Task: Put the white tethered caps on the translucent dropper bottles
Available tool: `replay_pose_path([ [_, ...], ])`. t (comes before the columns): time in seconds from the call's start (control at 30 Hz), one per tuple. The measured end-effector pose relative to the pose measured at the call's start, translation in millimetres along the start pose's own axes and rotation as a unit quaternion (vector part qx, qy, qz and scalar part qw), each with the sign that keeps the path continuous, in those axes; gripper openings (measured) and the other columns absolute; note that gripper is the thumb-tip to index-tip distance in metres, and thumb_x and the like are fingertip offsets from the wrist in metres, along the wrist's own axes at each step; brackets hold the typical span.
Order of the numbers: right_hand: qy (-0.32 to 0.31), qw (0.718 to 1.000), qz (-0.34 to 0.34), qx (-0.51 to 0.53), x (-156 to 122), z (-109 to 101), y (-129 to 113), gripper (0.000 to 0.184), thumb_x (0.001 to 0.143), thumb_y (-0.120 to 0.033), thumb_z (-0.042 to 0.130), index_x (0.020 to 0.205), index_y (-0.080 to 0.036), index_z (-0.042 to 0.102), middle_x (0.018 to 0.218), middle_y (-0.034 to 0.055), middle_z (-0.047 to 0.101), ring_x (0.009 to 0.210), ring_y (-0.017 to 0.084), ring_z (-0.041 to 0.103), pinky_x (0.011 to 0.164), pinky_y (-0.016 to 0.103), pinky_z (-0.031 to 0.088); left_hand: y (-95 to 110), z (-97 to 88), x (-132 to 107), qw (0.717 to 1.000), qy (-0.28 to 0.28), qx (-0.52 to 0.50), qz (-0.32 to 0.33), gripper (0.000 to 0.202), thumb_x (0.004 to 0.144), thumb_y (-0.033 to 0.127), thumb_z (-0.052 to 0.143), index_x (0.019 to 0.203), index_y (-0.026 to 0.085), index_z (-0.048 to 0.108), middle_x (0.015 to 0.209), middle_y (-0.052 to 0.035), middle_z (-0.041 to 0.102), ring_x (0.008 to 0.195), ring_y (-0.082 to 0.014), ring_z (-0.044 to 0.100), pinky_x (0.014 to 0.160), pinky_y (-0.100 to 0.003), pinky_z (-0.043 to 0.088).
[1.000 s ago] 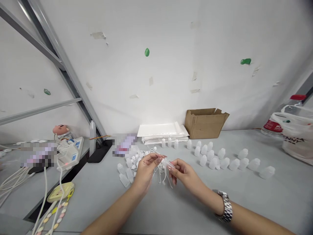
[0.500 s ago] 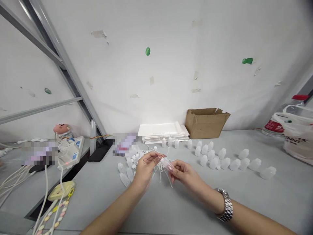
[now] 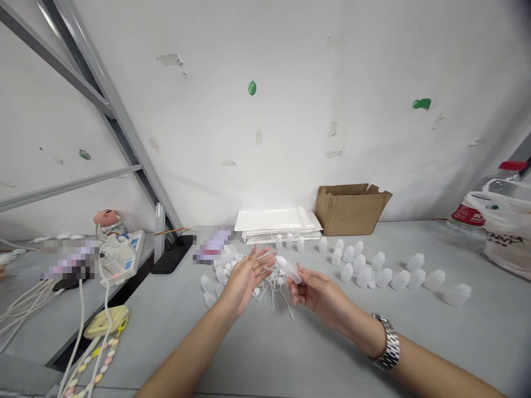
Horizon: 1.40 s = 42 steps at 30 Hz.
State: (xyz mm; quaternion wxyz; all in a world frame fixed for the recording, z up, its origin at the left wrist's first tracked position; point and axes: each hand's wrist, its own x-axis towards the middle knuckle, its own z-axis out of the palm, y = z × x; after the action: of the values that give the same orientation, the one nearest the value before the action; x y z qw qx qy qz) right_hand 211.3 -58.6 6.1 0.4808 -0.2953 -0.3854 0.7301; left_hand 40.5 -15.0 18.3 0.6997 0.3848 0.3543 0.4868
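A small translucent white plastic bottle [image 3: 289, 270] is tilted, its neck toward the upper left. The thumb and fingers of my right hand [image 3: 318, 292] are closed around its base end. Beside the neck is my left hand [image 3: 245, 278], fingers spread and palm turned toward the bottle. Whether its fingertips touch the neck, I cannot tell. Under both hands lies a loose heap of white strings [image 3: 272, 288] with small white parts, partly covered by my left hand. More small bottles [image 3: 206, 284] lie left of that hand.
Several similar bottles [image 3: 384, 276] stand at the right, and a few more [image 3: 289, 241] before a stack of white envelopes [image 3: 277, 220]. Behind is a cardboard box [image 3: 350, 213]. A plastic bag [image 3: 508, 237] sits far right; a power strip [image 3: 131, 260] and cables are on the left.
My left hand has released its pinch at the bottle's neck and spread its fingers. My right hand still holds the bottle, which now shows more fully.
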Motion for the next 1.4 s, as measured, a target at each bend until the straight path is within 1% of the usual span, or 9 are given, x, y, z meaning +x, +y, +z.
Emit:
replay_pose_path([
  [0.07, 0.001, 1.000, -0.004, -0.006, 0.3, -0.2, -1.0, 0.035, 0.074, -0.047, 0.060, 0.071, -0.012, 0.062, 0.063, 0.0025, 0.057, 0.057, 0.011, 0.051, 0.060, 0.027, 0.041, 0.9, -2.7, 1.3, 0.999, -0.017, -0.032, -0.039, 0.038, 0.078, 0.042, 0.054, 0.104, 0.015, 0.060, 0.107, -0.0143, 0.064, 0.102, -0.0240, 0.058, 0.091, -0.038, 0.044],
  [0.13, 0.010, 1.000, -0.016, -0.014, 1.0, -0.8, -1.5, 0.035, 0.075, -0.048, 0.059, 0.071, -0.013, 0.062, 0.062, 0.0019, 0.056, 0.056, 0.011, 0.051, 0.059, 0.027, 0.041, 0.8, -4.2, 1.7, 0.997, -0.028, -0.052, -0.047, 0.035, 0.079, 0.039, 0.055, 0.102, 0.013, 0.060, 0.107, -0.0145, 0.064, 0.101, -0.0235, 0.059, 0.092, -0.037, 0.044],
  [0.27, 0.036, 0.996, -0.047, -0.061, 2.7, -2.7, -1.3, 0.036, 0.077, -0.048, 0.055, 0.068, -0.013, 0.061, 0.061, 0.0011, 0.055, 0.056, 0.011, 0.050, 0.060, 0.027, 0.040, 0.6, -6.0, 2.0, 0.997, -0.022, -0.074, -0.017, 0.019, 0.079, 0.024, 0.057, 0.094, 0.013, 0.062, 0.112, -0.0121, 0.062, 0.108, -0.0209, 0.055, 0.096, -0.031, 0.042],
  [0.4, 0.065, 0.983, -0.043, -0.164, 2.9, -2.2, -0.8, 0.038, 0.078, -0.050, 0.052, 0.065, -0.015, 0.058, 0.056, -0.0006, 0.053, 0.052, 0.011, 0.049, 0.058, 0.027, 0.039, 2.6, -7.3, 2.3, 0.996, -0.010, -0.089, 0.028, 0.017, 0.078, 0.016, 0.057, 0.094, 0.012, 0.062, 0.119, -0.0112, 0.058, 0.114, -0.0201, 0.050, 0.100, -0.029, 0.037],
  [0.53, 0.094, 0.954, -0.060, -0.278, 1.8, 1.6, -0.9, 0.041, 0.077, -0.054, 0.050, 0.061, -0.017, 0.055, 0.055, -0.0009, 0.054, 0.052, 0.011, 0.050, 0.059, 0.027, 0.041, 3.0, -6.0, 0.8, 0.994, -0.030, -0.085, 0.058, 0.018, 0.081, 0.021, 0.055, 0.095, 0.012, 0.062, 0.119, -0.0113, 0.058, 0.116, -0.0213, 0.049, 0.102, -0.032, 0.034],
  [0.63, 0.100, 0.936, -0.077, -0.327, 1.0, 3.8, -1.1, 0.041, 0.079, -0.054, 0.047, 0.060, -0.018, 0.053, 0.055, -0.0014, 0.053, 0.053, 0.012, 0.050, 0.059, 0.026, 0.041, 1.3, -3.7, -1.1, 0.994, -0.035, -0.071, 0.070, 0.018, 0.081, 0.023, 0.054, 0.093, 0.013, 0.063, 0.116, -0.0110, 0.060, 0.115, -0.0220, 0.049, 0.103, -0.034, 0.033],
  [1.13, 0.132, 0.905, -0.082, -0.395, -0.9, 6.2, -2.2, 0.042, 0.080, -0.056, 0.042, 0.061, -0.019, 0.051, 0.055, -0.0014, 0.052, 0.055, 0.014, 0.052, 0.059, 0.027, 0.042, -0.3, -0.7, -4.3, 0.995, -0.048, -0.047, 0.078, 0.020, 0.078, 0.028, 0.058, 0.091, 0.014, 0.065, 0.117, -0.0124, 0.060, 0.115, -0.0243, 0.049, 0.103, -0.037, 0.031],
  [1.27, 0.142, 0.879, -0.096, -0.444, -1.3, 4.6, 1.5, 0.041, 0.083, -0.052, 0.038, 0.061, -0.019, 0.049, 0.054, -0.0015, 0.052, 0.054, 0.013, 0.050, 0.056, 0.026, 0.039, -2.2, 0.9, -5.7, 0.995, -0.039, -0.016, 0.093, 0.023, 0.077, 0.031, 0.059, 0.091, 0.014, 0.065, 0.116, -0.0125, 0.060, 0.114, -0.0251, 0.050, 0.102, -0.039, 0.031],
  [1.4, 0.157, 0.841, -0.134, -0.501, -3.6, 5.4, 4.1, 0.039, 0.085, -0.048, 0.038, 0.060, -0.019, 0.047, 0.055, -0.0012, 0.052, 0.054, 0.013, 0.049, 0.056, 0.025, 0.037, -6.2, 3.5, -7.5, 0.993, -0.018, 0.022, 0.115, 0.024, 0.077, 0.032, 0.058, 0.091, 0.014, 0.064, 0.114, -0.0124, 0.062, 0.112, -0.0252, 0.052, 0.101, -0.039, 0.032],
])
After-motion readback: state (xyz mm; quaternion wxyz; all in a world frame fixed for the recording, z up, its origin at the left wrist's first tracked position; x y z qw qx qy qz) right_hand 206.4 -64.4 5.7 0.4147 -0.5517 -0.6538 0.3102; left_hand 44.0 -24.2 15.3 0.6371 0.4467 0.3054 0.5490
